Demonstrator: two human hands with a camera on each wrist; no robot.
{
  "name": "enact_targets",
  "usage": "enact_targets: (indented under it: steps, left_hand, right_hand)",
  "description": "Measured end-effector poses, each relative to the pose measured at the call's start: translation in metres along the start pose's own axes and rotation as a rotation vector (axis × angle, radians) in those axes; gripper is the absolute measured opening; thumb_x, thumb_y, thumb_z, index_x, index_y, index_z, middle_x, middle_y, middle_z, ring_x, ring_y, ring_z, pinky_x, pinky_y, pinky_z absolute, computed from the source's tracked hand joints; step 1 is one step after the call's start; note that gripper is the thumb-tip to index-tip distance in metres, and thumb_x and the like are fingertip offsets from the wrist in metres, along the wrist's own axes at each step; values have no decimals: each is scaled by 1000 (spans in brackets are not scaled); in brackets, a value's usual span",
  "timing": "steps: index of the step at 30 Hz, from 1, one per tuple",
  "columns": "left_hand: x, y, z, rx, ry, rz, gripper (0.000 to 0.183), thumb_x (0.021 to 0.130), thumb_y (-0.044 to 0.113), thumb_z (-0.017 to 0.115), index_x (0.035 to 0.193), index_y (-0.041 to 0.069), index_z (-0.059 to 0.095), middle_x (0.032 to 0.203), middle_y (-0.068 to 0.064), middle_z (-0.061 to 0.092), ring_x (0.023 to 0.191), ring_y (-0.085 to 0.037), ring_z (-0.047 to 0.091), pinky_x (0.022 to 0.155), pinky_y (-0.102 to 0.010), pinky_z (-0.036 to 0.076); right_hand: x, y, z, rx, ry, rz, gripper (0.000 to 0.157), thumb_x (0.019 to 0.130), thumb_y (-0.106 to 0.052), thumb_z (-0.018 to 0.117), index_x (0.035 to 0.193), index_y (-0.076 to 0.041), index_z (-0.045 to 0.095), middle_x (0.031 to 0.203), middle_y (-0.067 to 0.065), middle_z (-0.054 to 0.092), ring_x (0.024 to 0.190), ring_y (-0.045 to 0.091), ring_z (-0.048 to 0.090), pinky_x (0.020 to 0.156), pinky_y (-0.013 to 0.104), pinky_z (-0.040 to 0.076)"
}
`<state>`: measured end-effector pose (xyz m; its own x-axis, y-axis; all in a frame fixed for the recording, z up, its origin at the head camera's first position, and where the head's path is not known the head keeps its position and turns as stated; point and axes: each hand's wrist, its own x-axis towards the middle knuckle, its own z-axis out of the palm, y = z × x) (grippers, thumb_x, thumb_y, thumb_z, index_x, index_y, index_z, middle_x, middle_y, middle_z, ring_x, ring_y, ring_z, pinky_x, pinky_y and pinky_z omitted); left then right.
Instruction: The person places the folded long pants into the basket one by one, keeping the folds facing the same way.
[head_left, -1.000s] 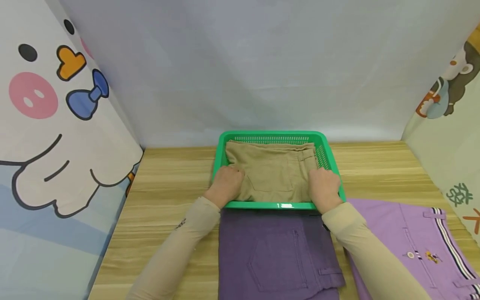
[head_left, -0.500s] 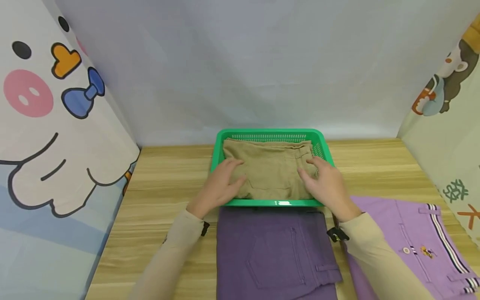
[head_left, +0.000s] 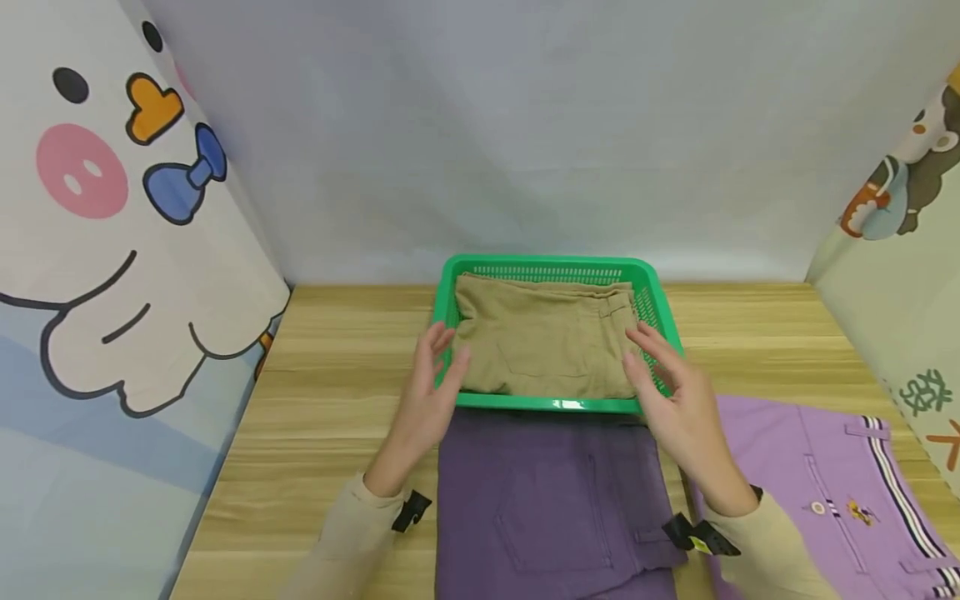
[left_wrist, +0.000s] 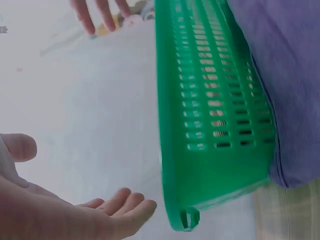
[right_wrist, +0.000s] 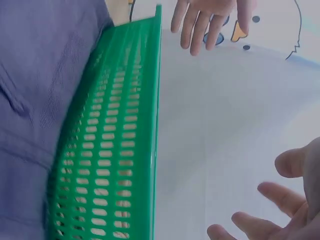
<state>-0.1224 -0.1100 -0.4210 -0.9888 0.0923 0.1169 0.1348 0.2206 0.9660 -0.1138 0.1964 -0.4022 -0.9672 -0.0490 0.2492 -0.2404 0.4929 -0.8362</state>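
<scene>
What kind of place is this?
Maybe a small indoor booth where clothes are handled: cartoon-printed panels stand at both sides, and a wood-grain tabletop bears a green plastic basket with folded khaki pants inside.

From your head, you look forward and down at the green basket (head_left: 525, 403); both wrist views share its slotted near wall (left_wrist: 227, 107), close and sideways.
</scene>
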Motion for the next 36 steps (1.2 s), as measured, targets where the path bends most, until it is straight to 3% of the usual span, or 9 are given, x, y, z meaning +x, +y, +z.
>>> enact_targets:
  steps: [3, 7, 11, 14, 19, 24, 28, 32, 36]
  left_hand:
    - [-9, 0, 0, -16, -24, -17, 72, 115, 27, 45, 169, 0, 7, 176, -23, 19, 165, -38, 16, 132, -63, 16]
    - [-23, -1, 1, -29, -44, -80, 78, 115, 30, 46, 170, 2, -2, 178, -23, 2, 166, -39, 3, 132, -66, 10]
    - [-35, -3, 1, -36, -38, -153, 86, 113, 32, 51, 170, 7, -8, 178, -20, -8, 166, -39, -5, 131, -68, 7]
    - [-43, -7, 2, -42, -30, -194, 90, 111, 31, 54, 170, 8, -10, 178, -20, -10, 166, -39, -8, 131, -69, 4]
    - [-55, -14, 2, -57, -81, -286, 100, 109, 36, 58, 168, 5, -16, 176, -26, -15, 164, -46, -12, 129, -73, 2]
    - [-63, -22, 1, -84, -165, -378, 102, 109, 41, 56, 167, 6, -20, 173, -32, -19, 161, -54, -15, 124, -80, 2]
    - [-66, -31, 0, -108, -194, -405, 99, 110, 38, 54, 167, 3, -19, 172, -33, -19, 160, -56, -13, 125, -78, 2]
    - [-67, -36, -1, -136, -212, -430, 97, 109, 34, 54, 166, -3, -15, 174, -32, -15, 162, -55, -8, 129, -72, 3]
    - [-69, -40, -1, -151, -240, -448, 96, 110, 34, 53, 166, -6, -13, 174, -33, -11, 162, -54, -6, 130, -68, 4]
  right_hand:
    - [-12, 1, 2, 4, 7, -5, 47, 112, -22, 57, 158, -12, 53, 167, 6, 47, 150, 28, 49, 121, 38, 47]
    - [-26, 4, 4, 36, -1, 15, 49, 112, -20, 55, 161, -17, 49, 165, 7, 48, 144, 18, 53, 105, 3, 41]
    - [-37, 8, 1, 71, -33, 56, 47, 114, -22, 51, 161, -15, 48, 161, 15, 52, 136, 1, 56, 99, 2, 43]
    - [-44, 12, -2, 111, -38, 63, 44, 115, -20, 48, 158, -7, 49, 154, 11, 57, 127, -11, 56, 96, 5, 48]
    - [-55, 22, -8, 121, -40, 100, 39, 115, -19, 47, 149, 0, 54, 140, -8, 63, 117, -7, 63, 91, 13, 56]
    - [-62, 32, -15, 52, -110, 262, 46, 116, -32, 47, 151, -2, 54, 148, 15, 62, 116, -16, 57, 92, 12, 55]
    - [-67, 38, -19, 13, -185, 403, 58, 115, -45, 45, 158, -7, 48, 159, 22, 52, 137, 15, 60, 110, 40, 55]
    - [-70, 46, -21, 15, -261, 482, 66, 114, -49, 45, 164, -6, 38, 168, 28, 38, 154, 52, 35, 119, 72, 36]
    - [-69, 52, -21, 5, -353, 544, 74, 113, -52, 43, 167, -4, 27, 172, 33, 23, 155, 57, 29, 119, 73, 36]
